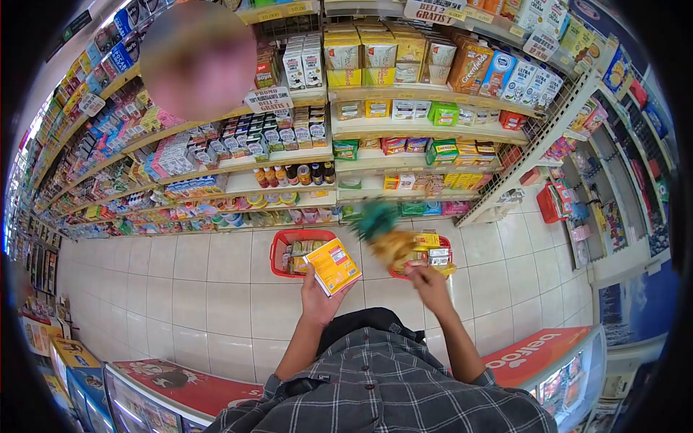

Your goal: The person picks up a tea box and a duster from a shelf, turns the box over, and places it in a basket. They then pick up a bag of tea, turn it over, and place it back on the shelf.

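Observation:
My left hand is closed around a yellow box with white edges and printed text, tilted up in front of me. In my right hand is a feather duster, its green and yellow-brown feathers smeared by motion toward the lowest shelves. A red basket with packaged goods stands on the floor just behind the box. Behind the duster, a second red basket holds yellow and white packs, and the duster partly hides it.
Stocked shelves with drink cartons and small boxes span the front and left. Another red basket is at the right, by a side rack. Red-topped display freezers flank me at the bottom. A blurred round patch covers part of the left shelves.

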`<state>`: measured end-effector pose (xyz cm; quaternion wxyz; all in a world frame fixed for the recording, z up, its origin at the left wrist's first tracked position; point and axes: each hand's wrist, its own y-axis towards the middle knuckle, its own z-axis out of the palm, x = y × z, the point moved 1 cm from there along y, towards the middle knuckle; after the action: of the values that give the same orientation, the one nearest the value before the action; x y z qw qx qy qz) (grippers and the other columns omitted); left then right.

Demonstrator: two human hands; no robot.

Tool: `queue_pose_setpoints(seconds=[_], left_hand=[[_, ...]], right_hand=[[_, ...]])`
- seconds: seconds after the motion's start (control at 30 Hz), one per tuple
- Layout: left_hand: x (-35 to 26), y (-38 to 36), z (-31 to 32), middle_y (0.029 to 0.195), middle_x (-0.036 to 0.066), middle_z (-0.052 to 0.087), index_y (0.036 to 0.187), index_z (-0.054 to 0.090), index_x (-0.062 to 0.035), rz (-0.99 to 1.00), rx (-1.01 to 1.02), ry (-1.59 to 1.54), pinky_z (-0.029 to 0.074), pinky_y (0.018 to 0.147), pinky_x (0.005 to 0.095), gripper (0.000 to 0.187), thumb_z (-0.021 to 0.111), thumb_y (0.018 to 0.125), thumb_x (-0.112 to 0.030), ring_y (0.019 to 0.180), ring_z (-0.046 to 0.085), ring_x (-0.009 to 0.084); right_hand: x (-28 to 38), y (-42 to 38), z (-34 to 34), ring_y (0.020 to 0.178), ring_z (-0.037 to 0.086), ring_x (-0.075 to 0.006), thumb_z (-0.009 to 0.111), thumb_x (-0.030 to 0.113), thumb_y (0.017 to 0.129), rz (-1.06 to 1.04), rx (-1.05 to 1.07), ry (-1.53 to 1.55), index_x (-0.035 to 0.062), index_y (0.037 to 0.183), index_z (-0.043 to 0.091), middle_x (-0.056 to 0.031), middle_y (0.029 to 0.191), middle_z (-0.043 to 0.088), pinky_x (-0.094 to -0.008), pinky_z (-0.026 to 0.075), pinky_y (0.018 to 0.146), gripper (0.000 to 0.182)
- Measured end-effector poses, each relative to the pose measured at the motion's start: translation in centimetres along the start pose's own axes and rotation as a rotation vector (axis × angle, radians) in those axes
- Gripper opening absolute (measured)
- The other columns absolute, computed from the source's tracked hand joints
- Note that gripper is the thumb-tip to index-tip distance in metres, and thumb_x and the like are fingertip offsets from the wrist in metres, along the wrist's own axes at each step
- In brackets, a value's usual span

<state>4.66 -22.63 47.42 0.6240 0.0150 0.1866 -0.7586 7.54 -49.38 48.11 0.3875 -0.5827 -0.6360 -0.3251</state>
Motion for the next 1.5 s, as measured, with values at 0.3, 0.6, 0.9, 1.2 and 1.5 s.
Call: queue_pose_setpoints(seconds=[0.3,0.6,0.9,1.2,1.5], left_hand=[[-6.4,1.8,-2.2,0.144,0.018,0.045,0.145,0.038,-0.0092,-0.066,0.076,-0.131,0.031,0.112,0.0538,0.055,0.032,0.099,-0.040,0.135,0.040,0.0379],[-14.9,4.5,-7.0,0.114,0.003,0.057,0.130,0.049,-0.0092,-0.111,-0.120,0.383,0.045,0.090,0.0368,0.039,0.060,0.094,-0.021,0.107,0.055,0.0169],[-19.0,6.9,-21.2,0.084,-0.002,0.059,0.113,0.062,-0.0055,-0.203,-0.337,0.892,0.041,0.058,0.0220,0.026,0.064,0.093,-0.023,0.068,0.050,0.0045],[-7.8,2.7,-46.8,0.127,0.020,0.056,0.132,0.051,-0.0092,-0.499,-1.005,1.519,0.048,0.092,0.0477,0.061,0.069,0.083,-0.042,0.113,0.057,0.0344],[2.5,2.0,-49.6,0.152,0.019,0.030,0.151,0.029,-0.0174,-1.123,-1.152,1.535,0.048,0.094,0.0524,0.094,0.075,0.071,-0.034,0.126,0.044,0.0453]], right_hand=[[1.7,4.7,8.1,0.063,0.054,-0.0162,0.064,0.031,0.093,0.010,-0.022,0.014,-0.0015,0.094,0.068,-0.0084,0.068,0.058,-0.0331,0.048,0.069,0.033],[11.5,7.7,18.8,0.068,0.053,-0.0068,0.071,0.030,0.089,0.055,0.365,0.263,0.0034,0.113,0.064,0.0006,0.092,0.063,-0.0224,0.044,0.063,0.036],[4.5,12.4,29.8,0.069,0.058,-0.0072,0.072,0.018,0.087,0.646,0.440,0.327,0.0025,0.100,0.067,0.0003,0.082,0.067,-0.0240,0.046,0.064,0.021],[-14.6,17.9,38.5,0.048,0.038,-0.0037,0.062,0.014,0.090,0.849,0.476,0.156,0.0090,0.093,0.063,0.0071,0.062,0.044,-0.0225,0.028,0.043,0.006],[-33.6,33.5,46.6,0.044,0.030,-0.0045,0.065,0.014,0.092,0.833,0.269,0.556,0.0112,0.103,0.053,0.0070,0.059,0.038,-0.0217,0.024,0.041,0.017]])
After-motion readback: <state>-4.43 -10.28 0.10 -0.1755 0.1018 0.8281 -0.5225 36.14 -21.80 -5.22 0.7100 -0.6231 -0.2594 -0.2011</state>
